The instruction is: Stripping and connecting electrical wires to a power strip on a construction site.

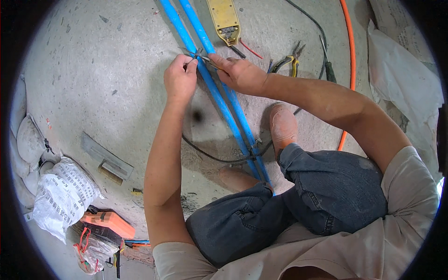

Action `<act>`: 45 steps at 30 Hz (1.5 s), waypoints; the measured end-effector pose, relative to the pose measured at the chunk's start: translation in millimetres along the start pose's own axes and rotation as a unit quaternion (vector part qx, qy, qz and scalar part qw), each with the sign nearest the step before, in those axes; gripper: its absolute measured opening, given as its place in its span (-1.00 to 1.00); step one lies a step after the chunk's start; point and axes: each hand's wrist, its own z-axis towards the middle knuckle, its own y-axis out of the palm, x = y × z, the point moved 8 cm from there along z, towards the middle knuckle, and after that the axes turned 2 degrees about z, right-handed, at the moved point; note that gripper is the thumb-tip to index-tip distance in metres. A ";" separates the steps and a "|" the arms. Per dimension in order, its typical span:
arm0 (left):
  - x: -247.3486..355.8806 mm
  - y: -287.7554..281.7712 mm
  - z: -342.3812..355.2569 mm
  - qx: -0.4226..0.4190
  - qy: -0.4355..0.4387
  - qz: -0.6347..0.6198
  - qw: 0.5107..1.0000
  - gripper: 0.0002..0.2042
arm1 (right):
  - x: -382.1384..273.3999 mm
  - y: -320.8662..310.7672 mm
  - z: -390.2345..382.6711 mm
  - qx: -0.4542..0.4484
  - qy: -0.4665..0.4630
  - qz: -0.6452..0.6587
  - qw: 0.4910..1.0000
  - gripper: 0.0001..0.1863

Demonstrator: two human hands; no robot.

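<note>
Two blue ribbed pipes (219, 95) run side by side across the concrete floor in front of me. My left hand (181, 78) is closed in a pinch at their left side, on a thin dark strand that meets the left pipe. My right hand (241, 75) reaches in from the right, fingers closed around a slim grey tool (203, 57) whose tip lies over the left pipe by the strand. Its kind I cannot make out. Lower down, a black cable (205, 156) crosses both pipes at a dark tie (253, 150).
Right of the pipes lie a yellow power strip (224, 18) with wires at its end, yellow-black pliers (290, 60), a screwdriver (329, 70) and an orange hose (351, 56). A trowel (106, 156), white sack (63, 196) and orange case (109, 223) are at left. My shoe (283, 123) stands beside the pipes.
</note>
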 end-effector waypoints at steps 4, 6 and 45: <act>-0.1 -0.7 -0.5 0.003 0.007 0.010 1.000 -0.86 | -1.8 -0.1 1.2 0.001 0.000 0.000 1.000 -0.45; 9.2 -1.8 -2.9 0.014 0.034 0.070 0.997 -0.87 | -1.1 -0.9 0.9 -0.001 0.001 -0.001 1.000 -0.45; 27.0 -3.0 -4.0 -0.033 0.088 0.226 0.970 -0.84 | -7.0 1.3 1.0 0.004 0.021 -0.018 1.000 -0.47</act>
